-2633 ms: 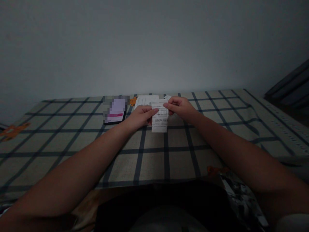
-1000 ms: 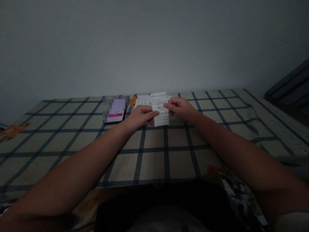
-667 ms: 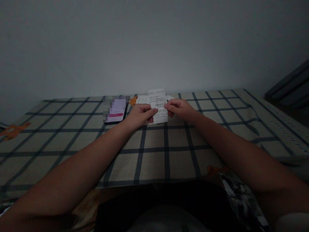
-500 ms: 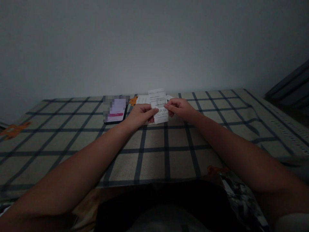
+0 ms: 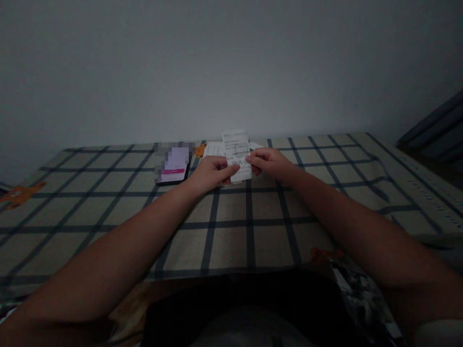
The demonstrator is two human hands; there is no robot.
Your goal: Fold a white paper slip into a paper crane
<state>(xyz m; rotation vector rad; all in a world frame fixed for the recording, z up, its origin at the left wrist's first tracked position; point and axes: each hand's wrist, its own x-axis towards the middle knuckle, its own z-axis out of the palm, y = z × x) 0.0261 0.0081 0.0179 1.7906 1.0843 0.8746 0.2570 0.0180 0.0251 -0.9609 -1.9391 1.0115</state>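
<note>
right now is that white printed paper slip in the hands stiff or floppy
Probably floppy and very light: the thin white printed paper slip is pinched by the left hand and right hand, and its free top curves slightly. It would likely crease or tear easily.

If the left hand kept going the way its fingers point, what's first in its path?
The left hand points right, across the receipt it pinches; past that strip it would likely meet the right hand fingertips, though depth is unclear.

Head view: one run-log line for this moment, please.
left hand: pinches receipt | right hand: pinches receipt, upright | phone: on checked cloth, left | papers: behind
</note>
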